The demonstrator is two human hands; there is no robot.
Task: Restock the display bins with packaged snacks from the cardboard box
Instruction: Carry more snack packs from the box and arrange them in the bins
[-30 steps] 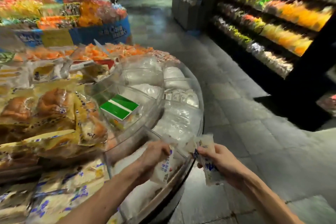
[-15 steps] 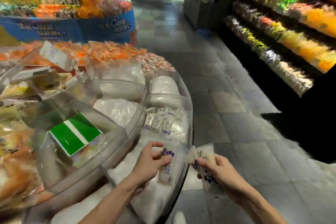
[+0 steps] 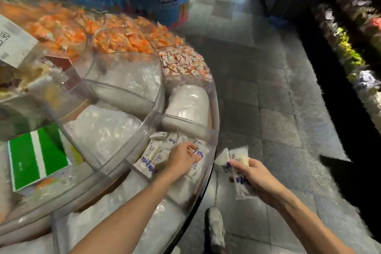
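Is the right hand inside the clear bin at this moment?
No, the right hand grips white snack packets over the floor, outside the clear bin's rim; only the left hand reaches into it.

dim shop light, glare on the clear bins point(image 3: 156, 97), motion blur throughout, wide-angle bending and dark right edge.

At centre frame my left hand point(image 3: 181, 158) pinches a packet point(image 3: 199, 153) inside the outer display bin point(image 3: 209, 138), atop the packets point(image 3: 148, 155) lying there. Right of the rim, over the floor point(image 3: 278, 109), my right hand point(image 3: 257, 177) holds spare packets point(image 3: 238, 155).
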